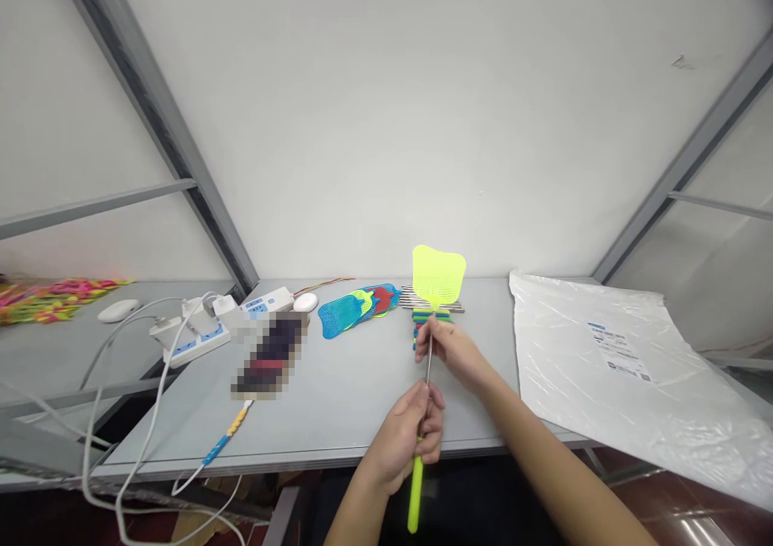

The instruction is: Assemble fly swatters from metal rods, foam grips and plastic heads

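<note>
A yellow fly swatter (440, 276) is held upright over the front of the table, its perforated head up and its yellow handle down. My left hand (411, 429) is closed round the metal rod just above the handle. Higher up, my right hand (456, 351) pinches the rod close under the head. Behind my right hand lie several metal rods (411, 298) and a stack of coloured handles (418, 328), partly hidden. To their left, loose swatter heads (347, 312) in blue, yellow and red overlap on the table.
A white plastic package (573, 385) with a label covers the right side of the grey table (338, 401). On the left are a power strip (199, 345) with plugs, white cables (154, 401), a pixelated object (271, 357) and white oval devices (306, 302). Metal frame posts (205, 224) flank the wall.
</note>
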The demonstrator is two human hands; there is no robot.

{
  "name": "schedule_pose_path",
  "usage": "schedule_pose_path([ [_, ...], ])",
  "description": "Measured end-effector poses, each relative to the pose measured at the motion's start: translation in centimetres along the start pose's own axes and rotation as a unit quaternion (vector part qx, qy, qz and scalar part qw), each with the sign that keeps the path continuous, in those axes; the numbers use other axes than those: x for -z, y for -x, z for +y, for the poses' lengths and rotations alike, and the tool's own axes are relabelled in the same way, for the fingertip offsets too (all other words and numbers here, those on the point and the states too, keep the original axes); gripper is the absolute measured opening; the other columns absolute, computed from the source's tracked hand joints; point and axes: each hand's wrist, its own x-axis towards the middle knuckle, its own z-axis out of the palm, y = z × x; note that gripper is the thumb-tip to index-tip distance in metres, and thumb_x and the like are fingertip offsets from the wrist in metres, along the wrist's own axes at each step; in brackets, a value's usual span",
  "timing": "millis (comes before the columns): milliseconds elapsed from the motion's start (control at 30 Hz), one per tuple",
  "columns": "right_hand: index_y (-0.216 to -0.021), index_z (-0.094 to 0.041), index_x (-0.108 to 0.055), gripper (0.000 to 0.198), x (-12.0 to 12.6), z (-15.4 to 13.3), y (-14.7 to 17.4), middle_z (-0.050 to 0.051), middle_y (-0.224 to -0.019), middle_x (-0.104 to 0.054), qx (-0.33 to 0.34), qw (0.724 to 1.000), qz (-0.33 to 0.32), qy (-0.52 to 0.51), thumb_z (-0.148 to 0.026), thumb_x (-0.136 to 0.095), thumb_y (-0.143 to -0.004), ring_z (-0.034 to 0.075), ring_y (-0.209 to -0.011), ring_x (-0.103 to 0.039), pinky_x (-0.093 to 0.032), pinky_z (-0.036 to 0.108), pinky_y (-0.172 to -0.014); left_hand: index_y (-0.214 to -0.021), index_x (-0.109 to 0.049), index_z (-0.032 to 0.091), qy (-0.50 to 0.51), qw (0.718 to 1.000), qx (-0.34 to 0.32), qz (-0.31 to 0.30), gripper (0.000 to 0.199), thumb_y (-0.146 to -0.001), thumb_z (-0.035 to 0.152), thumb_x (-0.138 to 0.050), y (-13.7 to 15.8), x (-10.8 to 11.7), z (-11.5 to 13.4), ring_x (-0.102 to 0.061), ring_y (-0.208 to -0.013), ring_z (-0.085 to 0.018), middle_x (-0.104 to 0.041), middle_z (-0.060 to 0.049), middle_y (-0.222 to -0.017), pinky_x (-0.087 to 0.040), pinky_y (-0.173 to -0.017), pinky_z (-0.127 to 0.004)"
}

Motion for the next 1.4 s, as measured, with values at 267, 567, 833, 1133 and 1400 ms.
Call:
schedule_pose_path([
  [267,-0.062,-0.017,-0.058,0.049,-0.5,3.3,0.0,-0.001,-0.056,-0.056,0.01,0.998,0.061,0.006,-0.063,-0.059,-0.079,0.012,-0.052,-0.052,-0.042,0.026,-0.055,-0.08,-0.04,0.021,0.046,0.998,0.002,0.042,0.033,-0.094,0.051,-0.044,-0.7,0.4,-0.1,-0.014,-0.037,-0.002,-0.025,0.01,-0.057,-0.02,-0.038,-0.018],
  [567,-0.068,-0.018,-0.059,0.046,-1.8,4.0,-1.6,-0.002,-0.057,-0.056,0.009,0.994,0.108,-0.017,-0.063,-0.061,-0.077,0.01,-0.047,-0.051,-0.041,0.024,-0.05,-0.081,-0.038,0.022,0.071,0.996,-0.018,0.058,0.033,-0.091,0.05,-0.05,-1.2,0.6,0.3,-0.009,-0.037,-0.003,-0.023,0.011,-0.056,-0.02,-0.036,-0.017],
  [833,-0.062,-0.02,-0.05,0.047,-1.1,3.5,-0.9,-0.004,-0.051,-0.048,0.038,0.99,0.133,-0.041,-0.062,-0.056,-0.08,0.01,-0.047,-0.045,-0.039,0.024,-0.05,-0.08,-0.039,0.021,0.011,0.999,0.018,0.042,0.035,-0.091,0.054,-0.048,-0.9,0.4,0.7,-0.013,-0.038,-0.002,-0.024,0.01,-0.059,-0.021,-0.039,-0.018],
  [1133,-0.06,-0.019,-0.054,0.05,-0.4,3.1,-0.8,-0.001,-0.054,-0.052,0.052,0.986,0.156,-0.016,-0.066,-0.057,-0.078,0.012,-0.049,-0.049,-0.04,0.026,-0.051,-0.081,-0.046,0.02,-0.168,0.984,0.042,0.043,0.035,-0.09,0.054,-0.048,-0.2,1.1,2.9,-0.024,-0.04,-0.003,-0.034,0.009,-0.06,-0.038,-0.046,-0.02],
  [1400,-0.059,-0.02,-0.05,0.053,0.2,2.6,-1.6,-0.001,-0.053,-0.05,0.076,0.981,0.177,0.001,-0.07,-0.053,-0.078,0.012,-0.049,-0.048,-0.042,0.028,-0.053,-0.075,-0.044,0.022,-0.349,0.93,0.045,0.109,0.038,-0.086,0.058,-0.049,-0.2,0.9,5.7,-0.033,-0.043,-0.008,-0.039,0.005,-0.062,-0.026,-0.032,-0.017],
])
